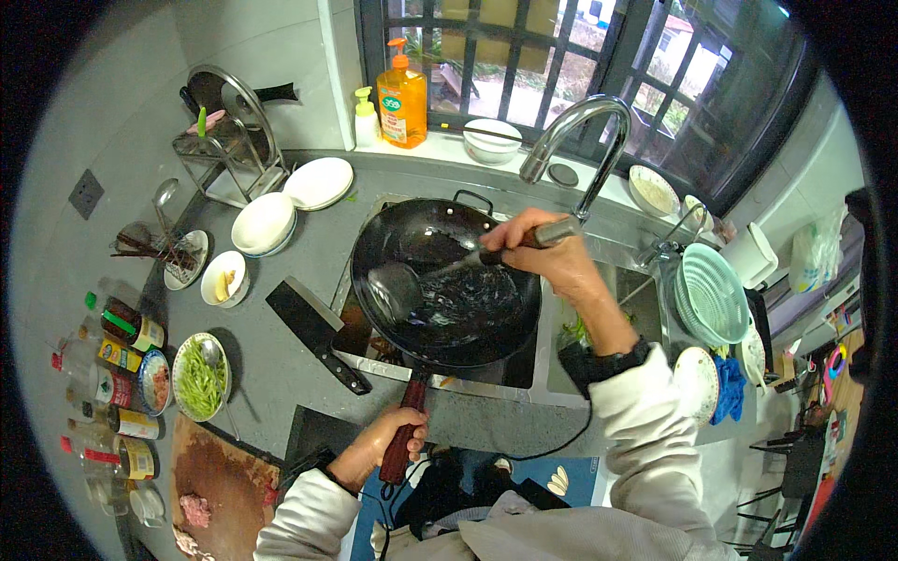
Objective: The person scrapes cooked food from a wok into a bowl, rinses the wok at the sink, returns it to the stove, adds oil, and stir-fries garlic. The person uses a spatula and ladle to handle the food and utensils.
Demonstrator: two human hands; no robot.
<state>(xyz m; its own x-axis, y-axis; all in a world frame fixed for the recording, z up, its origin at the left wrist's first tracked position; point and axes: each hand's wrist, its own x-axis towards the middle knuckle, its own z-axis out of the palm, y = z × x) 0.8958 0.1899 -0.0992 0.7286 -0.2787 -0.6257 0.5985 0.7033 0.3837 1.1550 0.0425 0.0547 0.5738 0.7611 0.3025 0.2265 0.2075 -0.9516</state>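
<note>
My left hand [398,438] is closed round the dark red wooden handle of a black wok [515,308], which rests over the stove area by the sink. With my right hand [537,256] I grip the handle of a metal ladle [396,289] above the wok's right side. The ladle's bowl is inside the wok at the left, slightly blurred. Wet, shiny streaks show on the wok's inner surface; whether liquid lies in it I cannot tell. A cleaver [316,333] lies on the counter left of the wok, its black handle towards me.
Left are a bowl of shredded green vegetable [193,393] with a spoon, a cutting board [224,466] with raw meat, white bowls [263,223] and seasoning bottles [133,326]. A faucet [617,133] arches over the sink [642,294] at right, near a green colander [712,294].
</note>
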